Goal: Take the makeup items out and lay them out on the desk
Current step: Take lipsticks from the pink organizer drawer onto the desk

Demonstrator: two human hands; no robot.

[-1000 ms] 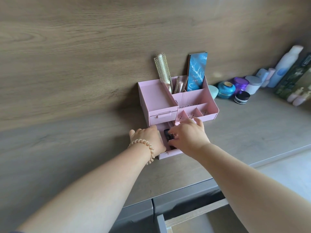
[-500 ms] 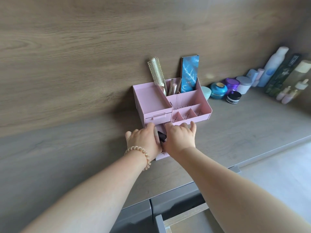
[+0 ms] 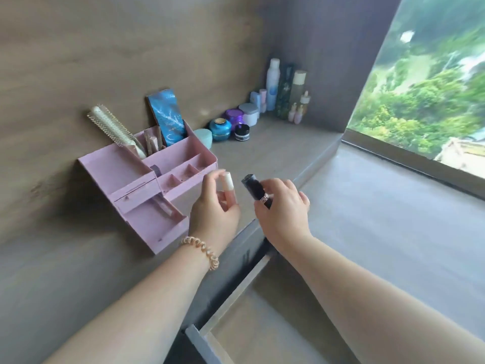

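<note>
**A:** What's the setting?
**B:** A grey-brown desk (image 3: 275, 151) against a wood-grain wall, with a window (image 3: 433, 88) off to the right of the right hand.
**A:** And the hands?
**B:** The left hand (image 3: 212, 208) pinches a small pale tube (image 3: 227, 181) at its fingertips. Just beside it, the right hand (image 3: 284, 206) curls round a black lipstick (image 3: 255, 189), above the desk's front edge.
**A:** Anything else?
**B:** Left of the left hand sits the pink organiser (image 3: 126, 169) with its drawer (image 3: 154, 225) open and a pinkish stick (image 3: 164, 207) inside. Jars (image 3: 220, 129) stand well beyond the right hand.
</note>
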